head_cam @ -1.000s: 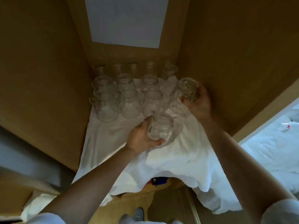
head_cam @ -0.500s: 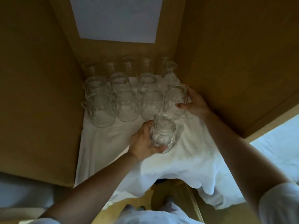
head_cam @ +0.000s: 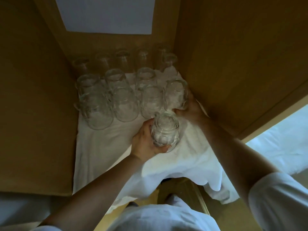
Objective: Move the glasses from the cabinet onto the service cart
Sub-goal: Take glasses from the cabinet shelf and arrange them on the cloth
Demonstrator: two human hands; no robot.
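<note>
You kept your left hand [head_cam: 145, 142] wrapped round one glass [head_cam: 165, 130] over the white cloth's [head_cam: 103, 147] middle while your right hand [head_cam: 191, 109] settled its grip on a second glass [head_cam: 175, 92] at the cloth's right edge; both were still inside the cabinet [head_cam: 233, 64].

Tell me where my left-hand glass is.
Centre of the head view, over the white cloth: the near glass in the left hand, just before the right hand gripping the far glass.

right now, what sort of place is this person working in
Probably a hotel or restaurant storage cabinet: brown wooden cabinet walls, a white cloth liner on the shelf, and rows of clear drinking glasses. The left hand and right hand each grip one.
</note>
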